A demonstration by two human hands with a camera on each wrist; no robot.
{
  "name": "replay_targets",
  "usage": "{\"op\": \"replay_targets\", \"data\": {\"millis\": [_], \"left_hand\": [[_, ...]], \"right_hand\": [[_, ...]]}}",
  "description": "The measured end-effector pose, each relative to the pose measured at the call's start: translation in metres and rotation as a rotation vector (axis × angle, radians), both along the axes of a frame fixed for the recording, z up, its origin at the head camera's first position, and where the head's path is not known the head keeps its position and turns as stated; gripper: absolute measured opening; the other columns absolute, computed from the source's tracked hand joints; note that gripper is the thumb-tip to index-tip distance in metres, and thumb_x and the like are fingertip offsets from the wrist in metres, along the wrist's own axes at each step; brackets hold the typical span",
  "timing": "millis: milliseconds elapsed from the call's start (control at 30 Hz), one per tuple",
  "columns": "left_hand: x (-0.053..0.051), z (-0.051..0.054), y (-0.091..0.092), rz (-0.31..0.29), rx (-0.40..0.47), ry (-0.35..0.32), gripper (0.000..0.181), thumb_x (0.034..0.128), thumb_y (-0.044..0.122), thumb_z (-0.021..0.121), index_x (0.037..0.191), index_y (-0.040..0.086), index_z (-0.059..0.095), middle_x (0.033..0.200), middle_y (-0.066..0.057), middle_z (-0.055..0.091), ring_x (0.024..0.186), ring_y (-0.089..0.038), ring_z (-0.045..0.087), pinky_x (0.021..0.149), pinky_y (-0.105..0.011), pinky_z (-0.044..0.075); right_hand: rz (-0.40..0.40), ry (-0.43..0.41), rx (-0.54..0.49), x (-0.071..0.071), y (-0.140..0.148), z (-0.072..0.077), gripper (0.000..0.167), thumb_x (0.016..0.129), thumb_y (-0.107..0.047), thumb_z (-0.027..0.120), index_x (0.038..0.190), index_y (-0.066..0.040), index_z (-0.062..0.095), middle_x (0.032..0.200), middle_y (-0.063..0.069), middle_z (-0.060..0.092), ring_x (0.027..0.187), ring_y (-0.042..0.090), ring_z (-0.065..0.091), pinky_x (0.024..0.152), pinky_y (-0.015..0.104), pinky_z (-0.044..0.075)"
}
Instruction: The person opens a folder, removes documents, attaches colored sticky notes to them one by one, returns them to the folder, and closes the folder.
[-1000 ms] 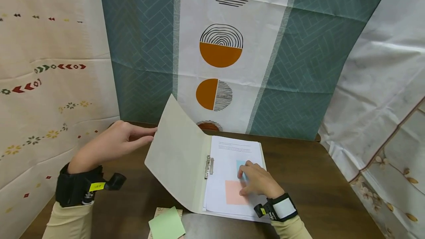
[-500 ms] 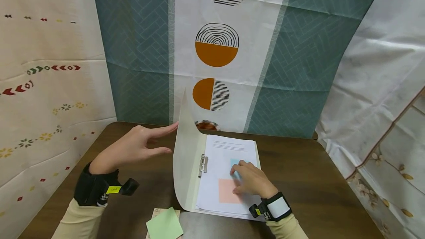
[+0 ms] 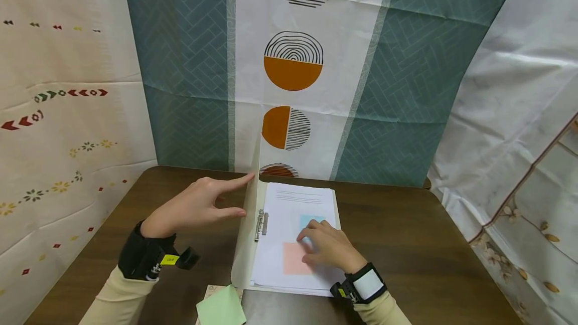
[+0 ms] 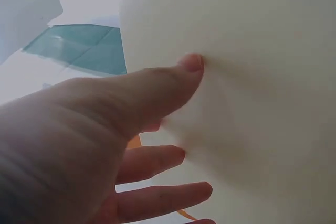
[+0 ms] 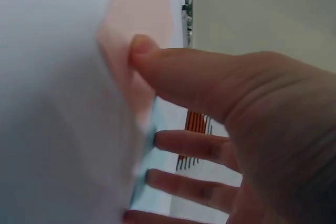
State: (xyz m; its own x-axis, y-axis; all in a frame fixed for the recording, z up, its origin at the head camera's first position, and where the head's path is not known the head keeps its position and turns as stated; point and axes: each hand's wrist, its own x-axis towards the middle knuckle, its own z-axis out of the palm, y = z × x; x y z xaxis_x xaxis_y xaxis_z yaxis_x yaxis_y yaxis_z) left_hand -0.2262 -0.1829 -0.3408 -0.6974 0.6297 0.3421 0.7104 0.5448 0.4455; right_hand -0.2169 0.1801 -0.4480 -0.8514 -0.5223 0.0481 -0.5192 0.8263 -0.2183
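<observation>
A cream file folder (image 3: pixel 246 252) stands on the table with its cover raised nearly upright. Inside it, white printed sheets (image 3: pixel 273 229) lie beside a metal clip (image 3: pixel 261 224). On the top sheet are a pink sticky note (image 3: pixel 293 265) and a blue sticky note (image 3: pixel 310 220). My left hand (image 3: pixel 191 209) touches the outside of the cover with extended fingers; its thumb (image 4: pixel 186 74) lies against the board in the left wrist view. My right hand (image 3: pixel 331 247) rests on the page, thumb on the pink note and fingertips at the blue one, fingers loosely bent.
Near the table's front edge, a green sticky note (image 3: pixel 221 309) lies on a patterned pad (image 3: pixel 212 291), just left of the folder. Brown wooden table (image 3: pixel 406 245) extends to the right. A patterned cloth (image 3: pixel 189 89) hangs behind the table, with more cloths at both sides.
My left hand has pushed the cover rightward, from leaning left to nearly upright. The folder has shifted slightly left in view, and my right hand has stayed on the page.
</observation>
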Motion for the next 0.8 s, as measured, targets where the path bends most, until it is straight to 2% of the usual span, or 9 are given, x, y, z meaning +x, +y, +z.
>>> {"op": "replay_targets", "data": {"millis": [33,67,133,167,233,367,600,733,800], "left_hand": [[0.0,-0.001,0.001,-0.006,0.0,-0.011,0.079,0.0996,0.027,0.087,0.169,0.011,0.052,0.078,0.003,0.061,0.057,0.003,0.015,0.06,-0.019,0.03],[-0.001,-0.002,0.002,-0.013,0.0,-0.011,0.077,0.0994,0.026,0.088,0.167,0.011,0.054,0.087,0.0,0.072,0.058,0.004,0.014,0.06,-0.019,0.029],[-0.001,-0.003,0.004,-0.027,-0.003,-0.015,0.075,0.0993,0.025,0.088,0.166,0.01,0.056,0.12,-0.008,0.085,0.059,0.005,0.013,0.06,-0.02,0.027],[-0.001,-0.004,0.006,-0.03,-0.006,-0.018,0.074,0.099,0.025,0.088,0.165,0.01,0.057,0.142,-0.011,0.08,0.061,0.004,0.014,0.061,-0.02,0.028],[-0.002,-0.006,0.008,-0.033,-0.02,-0.017,0.072,0.099,0.025,0.088,0.164,0.01,0.059,0.164,-0.014,0.064,0.065,0.005,0.021,0.063,-0.02,0.031],[-0.005,-0.01,0.01,-0.016,-0.063,-0.055,0.072,0.0997,0.026,0.087,0.164,0.011,0.059,0.166,-0.012,0.062,0.07,0.004,0.026,0.065,-0.021,0.034],[-0.009,-0.019,0.013,0.0,-0.111,-0.1,0.071,0.1003,0.028,0.087,0.164,0.013,0.059,0.154,-0.012,0.074,0.06,0.0,0.015,0.058,-0.021,0.025],[-0.01,-0.023,0.016,-0.026,-0.113,-0.103,0.071,0.0997,0.025,0.087,0.163,0.011,0.06,0.164,-0.016,0.064,0.064,0.0,0.018,0.059,-0.021,0.024],[-0.011,-0.025,0.017,-0.03,-0.121,-0.098,0.071,0.0992,0.025,0.087,0.163,0.011,0.06,0.164,-0.016,0.064,0.065,0.0,0.019,0.06,-0.021,0.023]], "right_hand": [[0.006,0.003,-0.005,0.0,-0.002,-0.001,0.037,0.085,-0.028,0.099,0.118,-0.022,0.083,0.124,-0.001,0.074,0.105,0.023,0.063,0.069,0.033,0.049],[0.01,0.007,-0.01,0.0,-0.004,-0.002,0.036,0.086,-0.029,0.098,0.118,-0.022,0.083,0.126,0.0,0.074,0.106,0.023,0.063,0.069,0.033,0.05],[0.016,0.014,-0.015,0.0,-0.007,-0.005,0.035,0.087,-0.03,0.097,0.119,-0.023,0.084,0.129,0.0,0.075,0.109,0.023,0.064,0.069,0.035,0.051],[0.017,0.018,-0.018,0.0,-0.008,-0.006,0.034,0.088,-0.03,0.096,0.119,-0.023,0.084,0.131,0.001,0.075,0.111,0.023,0.064,0.069,0.036,0.052],[0.018,0.018,-0.028,0.0,-0.011,-0.007,0.033,0.088,-0.03,0.095,0.119,-0.023,0.084,0.133,0.002,0.075,0.114,0.024,0.065,0.07,0.04,0.054],[0.016,-0.008,-0.023,-0.002,-0.011,-0.008,0.034,0.089,-0.03,0.095,0.121,-0.024,0.084,0.14,0.005,0.075,0.123,0.027,0.067,0.073,0.048,0.057],[0.109,-0.084,-0.065,-0.011,0.005,0.003,0.028,0.099,-0.03,0.087,0.125,-0.021,0.083,0.139,0.003,0.078,0.129,0.028,0.072,0.089,0.055,0.063],[0.082,-0.02,-0.187,-0.015,0.024,0.017,0.022,0.105,-0.024,0.081,0.124,-0.015,0.083,0.128,0.001,0.083,0.122,0.028,0.078,0.098,0.048,0.064],[0.029,0.031,-0.24,-0.015,0.034,0.025,0.021,0.105,-0.022,0.081,0.123,-0.013,0.083,0.126,0.002,0.085,0.116,0.029,0.08,0.095,0.045,0.065]]}}
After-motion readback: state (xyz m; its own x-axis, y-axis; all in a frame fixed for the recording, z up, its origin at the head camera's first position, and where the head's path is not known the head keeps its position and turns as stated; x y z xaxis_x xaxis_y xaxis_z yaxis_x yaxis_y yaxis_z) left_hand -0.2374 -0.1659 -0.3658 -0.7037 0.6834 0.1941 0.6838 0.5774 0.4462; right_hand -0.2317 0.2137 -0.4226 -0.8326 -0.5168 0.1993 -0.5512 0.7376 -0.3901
